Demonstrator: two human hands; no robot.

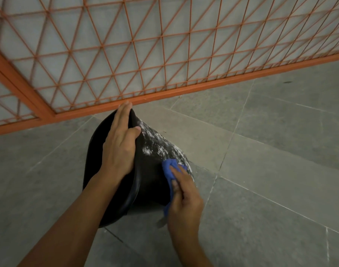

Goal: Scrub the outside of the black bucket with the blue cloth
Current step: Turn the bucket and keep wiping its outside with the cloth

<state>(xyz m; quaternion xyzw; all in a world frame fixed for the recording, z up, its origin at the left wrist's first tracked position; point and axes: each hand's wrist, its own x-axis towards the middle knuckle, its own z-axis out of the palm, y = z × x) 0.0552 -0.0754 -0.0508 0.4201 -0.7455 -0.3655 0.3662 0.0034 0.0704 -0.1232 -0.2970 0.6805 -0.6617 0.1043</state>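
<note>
One black bucket (151,170) lies tilted on the grey tiled floor (270,170), near the orange grille (164,54). The left hand (119,143) holds its rim, fingers and thumb curled round it. The right hand (184,199) grips one blue cloth (169,170), pressed against the bucket's white-streaked outer wall.

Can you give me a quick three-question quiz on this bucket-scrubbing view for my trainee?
1. True or false: the left hand holds the blue cloth.
2. What white residue shows on the black bucket, and is it above or below the cloth in the picture?
3. Behind the bucket stands: A) an orange grid fence; B) a green wall; C) a wooden door.

Key:
1. False; the right hand holds the cloth against the bucket's outside, and the left hand grips the rim.
2. White streaks or suds, above the cloth.
3. A.
</note>
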